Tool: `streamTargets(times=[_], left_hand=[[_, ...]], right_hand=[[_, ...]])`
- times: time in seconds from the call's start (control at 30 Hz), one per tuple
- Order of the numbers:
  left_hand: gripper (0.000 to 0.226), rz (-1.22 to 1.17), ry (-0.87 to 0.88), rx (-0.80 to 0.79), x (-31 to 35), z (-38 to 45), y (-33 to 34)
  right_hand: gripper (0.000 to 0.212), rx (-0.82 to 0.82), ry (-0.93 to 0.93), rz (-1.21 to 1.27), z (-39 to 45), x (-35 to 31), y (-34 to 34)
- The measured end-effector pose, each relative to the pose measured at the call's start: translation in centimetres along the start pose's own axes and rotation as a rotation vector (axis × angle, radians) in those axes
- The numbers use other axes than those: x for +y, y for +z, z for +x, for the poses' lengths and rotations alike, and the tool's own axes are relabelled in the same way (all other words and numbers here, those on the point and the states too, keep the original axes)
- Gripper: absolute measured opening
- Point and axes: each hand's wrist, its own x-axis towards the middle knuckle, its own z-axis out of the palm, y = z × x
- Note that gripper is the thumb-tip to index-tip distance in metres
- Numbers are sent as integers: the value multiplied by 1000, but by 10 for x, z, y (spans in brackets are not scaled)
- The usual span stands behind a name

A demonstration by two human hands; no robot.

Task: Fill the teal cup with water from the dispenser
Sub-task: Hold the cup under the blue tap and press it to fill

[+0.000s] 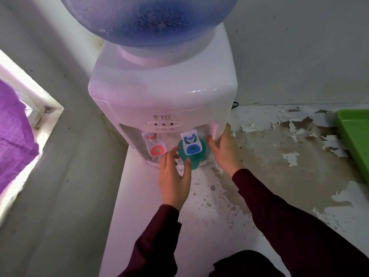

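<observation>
The teal cup point(202, 151) stands in the recess of the white water dispenser point(159, 92), right under the blue tap lever point(191, 146). My left hand point(174, 176) holds the cup from the front left, thumb at its left side and a finger on its front wall. My right hand point(224, 151) is spread open at the dispenser's right corner, its fingertips next to the cup's right side and its thumb against the casing. The tap hides the inside of the cup, so I cannot tell whether it holds water.
A red tap lever point(156, 148) hangs left of the blue one. A large blue water bottle point(149, 21) sits on top of the dispenser. A green tray point(355, 136) lies at the right on a surface with peeling paint. Purple cloth point(14, 136) hangs at the left by a window.
</observation>
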Motion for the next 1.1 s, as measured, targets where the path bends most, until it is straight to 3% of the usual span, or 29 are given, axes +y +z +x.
streamTargets(times=[0.17, 0.4, 0.6, 0.83, 1.1], left_hand=[[22, 214, -39, -95, 15, 34, 0], [30, 291, -46, -151, 19, 43, -6], [30, 82, -117, -236, 30, 25, -15], [26, -343, -356, -296, 51, 26, -41], [23, -499, -455, -357, 55, 25, -47]], right_hand=[[57, -15, -10, 4, 0, -1, -2], [58, -41, -25, 33, 0, -3, -4], [57, -34, -18, 30, 0, -2, -4], [58, -25, 9, -5, 3, 0, -2], [57, -10, 14, -38, 4, 4, 1]])
